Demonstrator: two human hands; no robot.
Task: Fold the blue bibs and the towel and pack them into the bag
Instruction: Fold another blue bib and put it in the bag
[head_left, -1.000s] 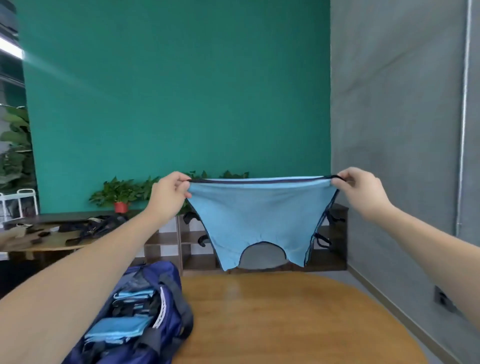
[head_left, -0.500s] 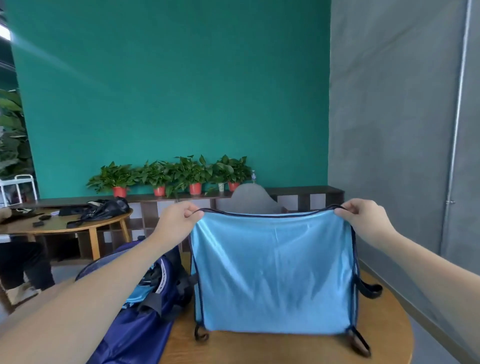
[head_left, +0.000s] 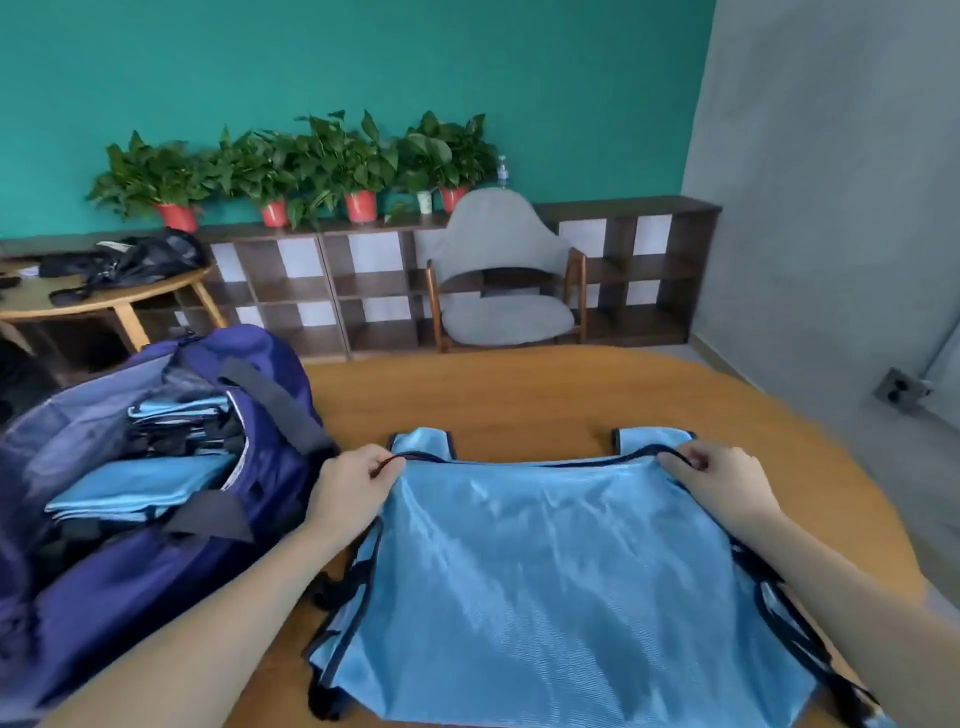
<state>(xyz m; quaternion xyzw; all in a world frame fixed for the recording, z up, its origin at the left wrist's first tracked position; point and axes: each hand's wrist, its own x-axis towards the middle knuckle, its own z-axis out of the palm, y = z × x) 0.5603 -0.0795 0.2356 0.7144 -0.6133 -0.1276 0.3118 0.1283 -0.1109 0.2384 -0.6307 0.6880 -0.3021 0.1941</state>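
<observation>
Room: a teal painted back wall (head_left: 363, 62) is meeting a grey concrete side wall (head_left: 831, 182) at the right corner.
Shelving: a long, low, dark wooden cube shelf unit (head_left: 649, 270) is running along the base of the teal wall, with a row of leafy green plants in red pots (head_left: 311, 166) standing on top.
Table surface: a rounded table of warm brown wood (head_left: 519, 400) is filling the foreground, its curved edge sweeping round on the right.
Bib: a shiny light blue bib with dark trim (head_left: 561, 582) is lying flat on the wooden table, its two shoulder tabs pointing toward the far edge.
Bag: a dark blue fabric duffel bag (head_left: 119, 561) is sitting open on the left of the table, just beside the bib, with folded light blue bibs (head_left: 140, 488) stacked inside.
Chair: a grey padded armchair with a wooden frame (head_left: 501, 275) is standing in front of the shelf unit.
Side table: a pale round wooden table (head_left: 78, 299) at far left is carrying a black bag (head_left: 140, 257).
Left hand: the left hand (head_left: 353, 486) is pinching the bib's dark top edge at its left corner.
Right hand: the right hand (head_left: 719, 480) is pinching the same edge at the right corner.
</observation>
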